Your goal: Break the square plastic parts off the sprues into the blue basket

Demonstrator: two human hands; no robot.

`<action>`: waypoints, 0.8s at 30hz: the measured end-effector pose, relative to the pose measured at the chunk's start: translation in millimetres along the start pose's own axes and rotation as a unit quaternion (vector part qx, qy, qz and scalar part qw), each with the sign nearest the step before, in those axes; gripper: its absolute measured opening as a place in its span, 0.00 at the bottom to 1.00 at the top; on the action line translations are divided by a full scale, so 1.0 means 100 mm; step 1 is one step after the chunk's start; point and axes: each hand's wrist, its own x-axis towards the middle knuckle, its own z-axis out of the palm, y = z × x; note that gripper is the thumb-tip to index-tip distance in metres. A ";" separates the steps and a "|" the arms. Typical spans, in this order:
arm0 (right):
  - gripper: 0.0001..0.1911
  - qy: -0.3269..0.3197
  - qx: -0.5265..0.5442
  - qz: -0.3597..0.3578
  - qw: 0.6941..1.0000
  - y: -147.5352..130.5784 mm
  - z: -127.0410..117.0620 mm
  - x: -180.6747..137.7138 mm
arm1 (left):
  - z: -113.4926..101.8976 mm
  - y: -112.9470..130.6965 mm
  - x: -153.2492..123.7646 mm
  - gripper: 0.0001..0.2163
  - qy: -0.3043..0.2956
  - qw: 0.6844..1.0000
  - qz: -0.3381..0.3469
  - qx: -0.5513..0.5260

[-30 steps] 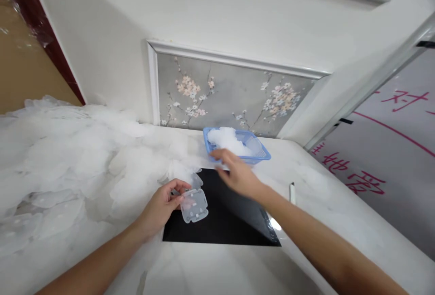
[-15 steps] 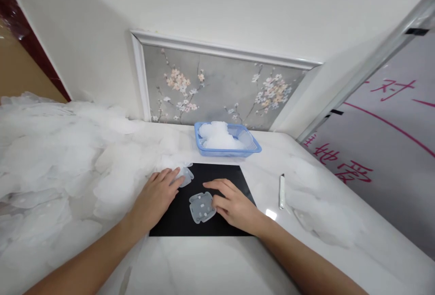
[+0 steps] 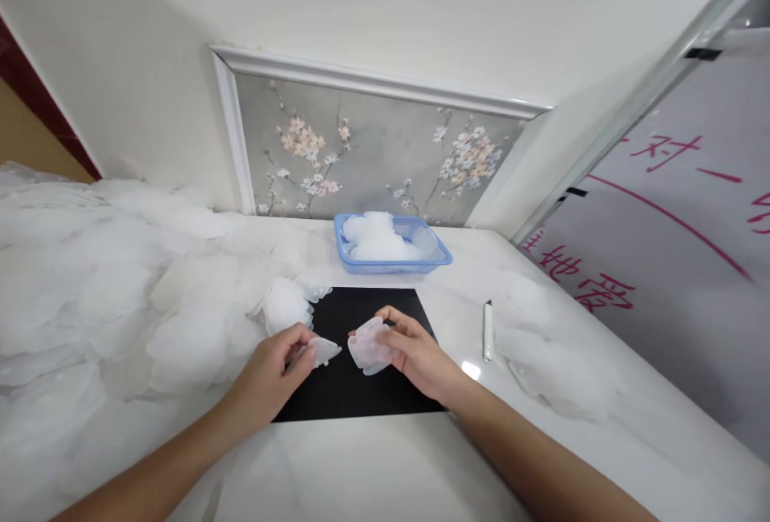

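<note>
My left hand pinches a thin translucent plastic piece just above the black mat. My right hand grips a second translucent plastic piece, squarish with rounded tabs, lifted off the mat and tilted. The two pieces are a short way apart over the middle of the mat. Both hands are closed on what they hold.
A big heap of translucent plastic pieces covers the white marble table on the left. A blue basket with more pieces stands behind the mat. A small white tool and a clear film lie to the right.
My right hand has lifted the squarish piece off the mat. My left hand has pulled another piece from the heap's edge and brought it towards the middle.
</note>
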 end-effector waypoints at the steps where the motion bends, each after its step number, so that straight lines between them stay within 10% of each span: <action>1: 0.13 0.011 0.025 0.021 0.999 0.00 -0.02 0.01 | 0.01 0.00 -0.02 0.11 -0.014 0.997 -0.046 -0.053; 13: 0.21 -0.020 0.071 0.102 0.992 -0.04 -0.14 0.01 | -0.05 -0.01 0.03 0.18 -0.090 0.839 -0.244 -0.477; 19: 0.23 0.016 -0.158 0.001 0.987 -0.01 -0.10 -0.06 | -0.04 0.06 0.04 0.22 -0.137 0.797 -0.247 -0.534; 24: 0.17 -0.025 -0.408 -0.203 0.890 0.03 -0.08 -0.09 | -0.05 0.07 0.02 0.24 -0.161 0.785 -0.234 -0.550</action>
